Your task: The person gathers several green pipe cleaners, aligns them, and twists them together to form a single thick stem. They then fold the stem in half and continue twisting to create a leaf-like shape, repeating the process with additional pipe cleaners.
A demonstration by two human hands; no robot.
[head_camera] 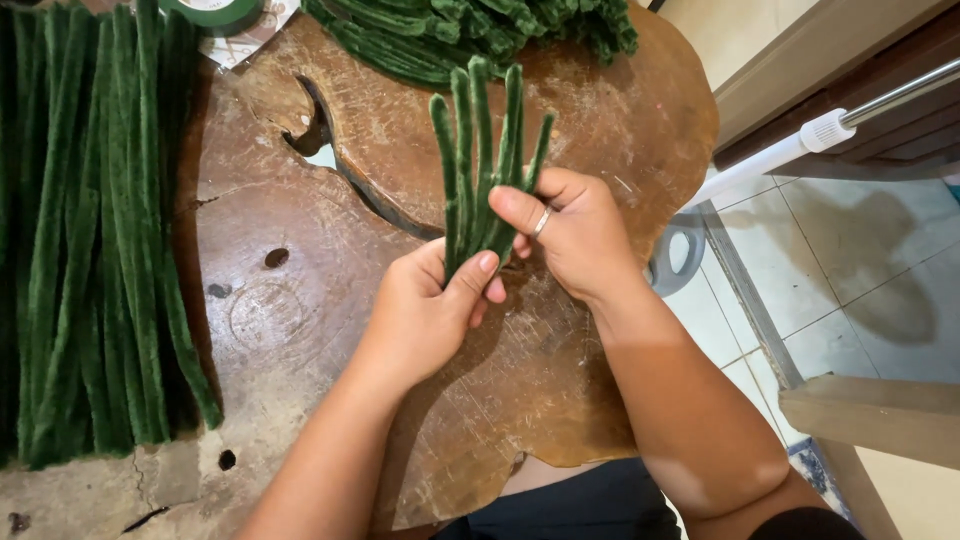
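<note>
Six or so green chenille stems (pixel 483 165), as near as I can count, stand fanned upward from where the two hands meet above the middle of the wooden desk (pixel 300 300). The left hand (pixel 425 310) comes in from below with its fingers (pixel 478 272) curled and pressed against the lower ends of the stems, thumb on the near side, so the bundle is pinched at its base. The right hand (pixel 575 235) closes around the same base from the other side, thumb laid across the stems, a ring showing on one finger. My reading is that gripping low keeps the bottoms gathered into one stalk while the free tips splay apart. The bundle is held clear of the desk, not resting on it. A long row of the same green stems (pixel 90 250) lies flat along the left edge, well apart from the hands, and a heap of bent green stems (pixel 480 30) sits at the far edge, presumably stock kept within reach. A green tape roll (pixel 215 12) shows at the top, partly cut off. A white pole (pixel 800 140) crosses the tiled floor on the right.
</note>
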